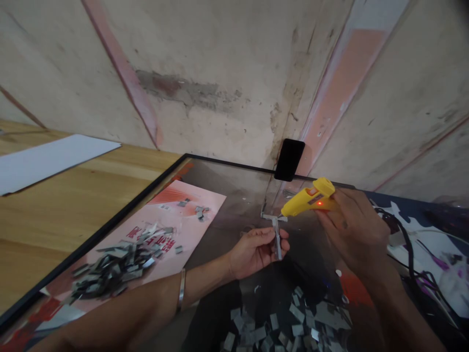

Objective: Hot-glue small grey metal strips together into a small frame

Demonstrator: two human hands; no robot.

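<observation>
My left hand pinches a small grey T-shaped piece made of thin metal-looking strips, held upright over a glass-topped table. My right hand grips a yellow glue gun with a red light lit on its side. The gun's nozzle touches the top of the T-shaped piece where the strips cross. A metal bangle sits on my left wrist.
A heap of grey strips lies on a pink printed sheet at the left, and more strips lie near the front. A black phone leans against the wall. Cables run at the right. White paper rests on the wooden board.
</observation>
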